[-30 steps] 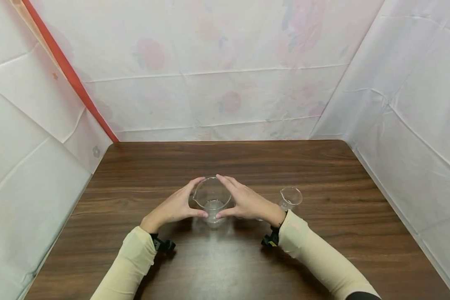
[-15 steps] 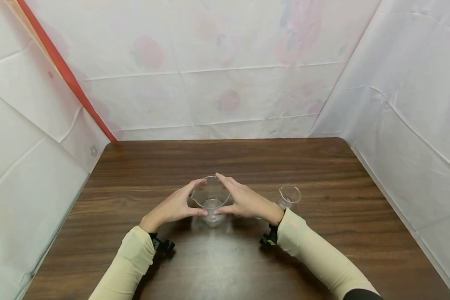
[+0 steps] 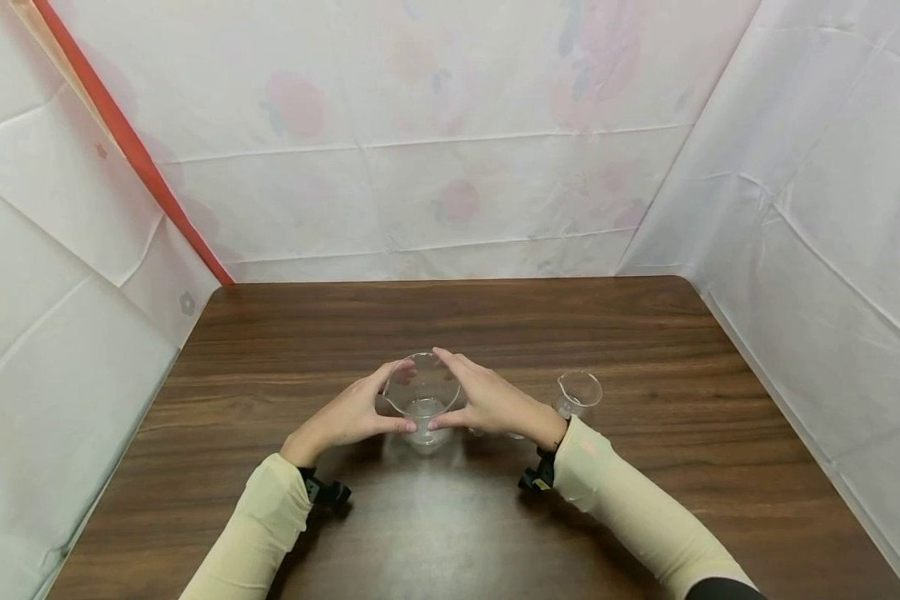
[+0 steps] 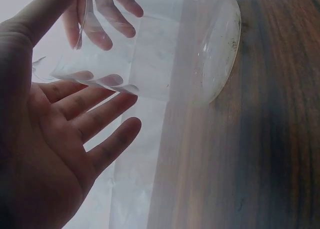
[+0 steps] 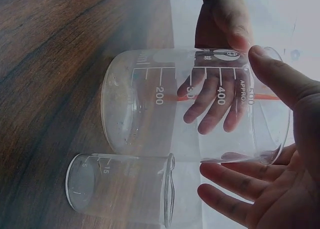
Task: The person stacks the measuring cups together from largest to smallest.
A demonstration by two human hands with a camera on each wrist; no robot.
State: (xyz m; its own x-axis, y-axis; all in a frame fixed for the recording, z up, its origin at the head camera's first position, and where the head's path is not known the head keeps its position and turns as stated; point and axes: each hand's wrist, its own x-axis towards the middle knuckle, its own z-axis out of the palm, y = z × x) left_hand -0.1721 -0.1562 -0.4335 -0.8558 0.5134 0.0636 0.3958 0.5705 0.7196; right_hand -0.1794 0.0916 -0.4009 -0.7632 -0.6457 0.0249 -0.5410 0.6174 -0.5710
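Note:
A large clear glass beaker (image 3: 423, 408) stands upright between my hands near the middle of the table, its spout towards the left. White volume marks run along the beaker's wall (image 5: 160, 114) in the right wrist view. My left hand (image 3: 356, 410) holds its left side, thumb at the front and fingers round the back. My right hand (image 3: 491, 404) grips the right side the same way. Through the glass, fingers (image 4: 102, 24) of the right hand show in the left wrist view. Whether the base touches the table, I cannot tell.
A smaller glass beaker (image 3: 579, 390) is right of my right wrist, partly hidden. In the right wrist view, a small marked beaker (image 5: 120, 189) stands close beside the large one. Glass edges peek out below my right hand. White sheeting (image 3: 457, 200) surrounds the wooden table (image 3: 307, 321).
The whole head view shifts slightly between the first frame and the later ones. Both hands keep their hold on the large beaker, with little other visible movement.

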